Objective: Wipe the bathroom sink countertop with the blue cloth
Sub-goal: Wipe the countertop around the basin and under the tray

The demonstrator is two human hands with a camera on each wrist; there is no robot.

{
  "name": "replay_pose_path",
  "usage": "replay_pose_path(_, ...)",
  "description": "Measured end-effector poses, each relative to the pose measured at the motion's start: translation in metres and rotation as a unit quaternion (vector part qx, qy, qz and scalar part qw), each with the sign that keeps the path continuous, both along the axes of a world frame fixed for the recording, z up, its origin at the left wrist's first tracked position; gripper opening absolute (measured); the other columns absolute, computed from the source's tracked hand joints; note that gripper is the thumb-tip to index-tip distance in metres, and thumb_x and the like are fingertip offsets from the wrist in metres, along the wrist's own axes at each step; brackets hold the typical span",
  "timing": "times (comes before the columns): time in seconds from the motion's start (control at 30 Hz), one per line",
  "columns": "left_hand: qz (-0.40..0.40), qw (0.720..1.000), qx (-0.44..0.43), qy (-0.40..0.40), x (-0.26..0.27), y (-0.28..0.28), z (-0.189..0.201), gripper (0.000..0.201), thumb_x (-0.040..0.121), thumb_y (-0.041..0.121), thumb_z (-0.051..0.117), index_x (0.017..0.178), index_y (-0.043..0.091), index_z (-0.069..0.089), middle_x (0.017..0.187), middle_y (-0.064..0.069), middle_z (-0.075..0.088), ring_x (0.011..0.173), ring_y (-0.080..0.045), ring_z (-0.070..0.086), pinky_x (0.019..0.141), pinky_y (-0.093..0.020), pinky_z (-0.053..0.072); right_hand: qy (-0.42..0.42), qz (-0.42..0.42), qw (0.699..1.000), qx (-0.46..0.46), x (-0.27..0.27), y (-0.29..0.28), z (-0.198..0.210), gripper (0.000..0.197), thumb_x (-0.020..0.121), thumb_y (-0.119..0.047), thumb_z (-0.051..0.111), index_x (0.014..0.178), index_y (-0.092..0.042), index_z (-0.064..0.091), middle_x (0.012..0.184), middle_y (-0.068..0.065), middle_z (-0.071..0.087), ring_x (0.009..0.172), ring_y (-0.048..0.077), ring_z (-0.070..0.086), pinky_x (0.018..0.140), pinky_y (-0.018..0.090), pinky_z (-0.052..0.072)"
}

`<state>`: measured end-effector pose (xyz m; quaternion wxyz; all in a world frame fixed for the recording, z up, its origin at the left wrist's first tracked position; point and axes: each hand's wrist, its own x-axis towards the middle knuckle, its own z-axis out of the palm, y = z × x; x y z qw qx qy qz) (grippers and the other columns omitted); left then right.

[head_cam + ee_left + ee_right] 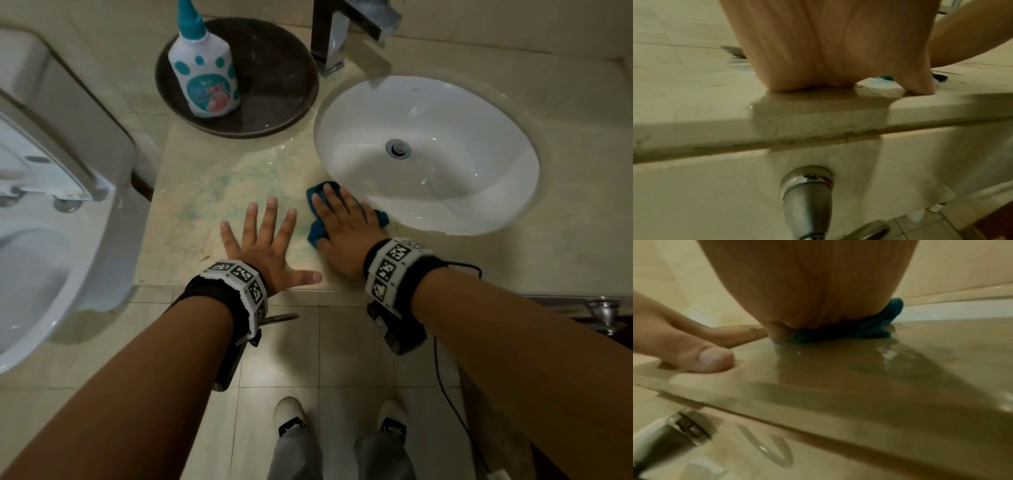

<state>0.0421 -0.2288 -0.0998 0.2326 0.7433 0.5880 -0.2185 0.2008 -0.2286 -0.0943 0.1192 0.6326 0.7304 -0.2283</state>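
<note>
From my feed: left hand [265, 241] spread flat on the countertop [191, 212], holding nothing. Right hand [342, 228] presses flat on the blue cloth [317, 231] just beside the sink [424, 150] rim. Bottle [203, 73] further back.

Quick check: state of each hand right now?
Left hand: open, flat on the countertop, holding nothing.
Right hand: open, pressing the blue cloth.
</note>
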Motion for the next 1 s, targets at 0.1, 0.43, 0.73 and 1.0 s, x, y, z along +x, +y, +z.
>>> replay_pose_path(0.1, -0.002, 1.000, 0.003, -0.005, -0.001, 0.000, 0.000, 0.112, 0.065, 0.089, 0.035, 0.139, 0.037, -0.031, 0.144, 0.004, -0.045, 0.135, -0.026, -0.038, 0.107, -0.064, -0.016, -0.004, 0.011, 1.000, -0.005, -0.003, -0.006, 0.000, 0.069, 0.096, -0.039, 0.028, 0.147, -0.029, -0.018, 0.155, -0.006, -0.026, 0.144, 0.016, -0.022, 0.115, 0.040, -0.013)
replay_pose_path(0.43, -0.002, 1.000, 0.012, -0.010, -0.002, 0.000, -0.003, 0.113, 0.063, 0.090, 0.034, 0.140, 0.037, -0.030, 0.145, 0.004, -0.044, 0.135, -0.026, -0.038, 0.106, -0.064, -0.017, -0.006, 0.020, 1.000, -0.013, 0.000, -0.023, 0.002, 0.070, 0.095, -0.040, 0.031, 0.147, -0.031, -0.016, 0.155, -0.008, -0.026, 0.144, 0.014, -0.021, 0.116, 0.039, -0.012)
replay_pose_path(0.73, 0.000, 1.000, 0.001, -0.017, -0.004, 0.001, -0.001, 0.114, 0.062, 0.091, 0.035, 0.140, 0.039, -0.030, 0.145, 0.007, -0.044, 0.135, -0.024, -0.038, 0.105, -0.063, -0.019, -0.001, 0.038, 0.999, -0.006, -0.004, -0.006, 0.001, 0.071, 0.095, -0.037, 0.032, 0.147, -0.030, -0.017, 0.155, -0.006, -0.025, 0.144, 0.016, -0.020, 0.116, 0.039, -0.012)
replay_pose_path(1.0, 0.005, 1.000, -0.007, 0.000, -0.001, 0.003, 0.000, 0.114, 0.062, 0.091, 0.037, 0.139, 0.040, -0.030, 0.144, 0.008, -0.044, 0.135, -0.024, -0.038, 0.107, -0.063, -0.016, 0.002, 0.065, 0.998, 0.006, 0.013, -0.021, 0.001, 0.068, 0.094, -0.037, 0.027, 0.147, -0.030, -0.015, 0.155, -0.007, -0.024, 0.145, 0.015, -0.018, 0.116, 0.039, -0.010)
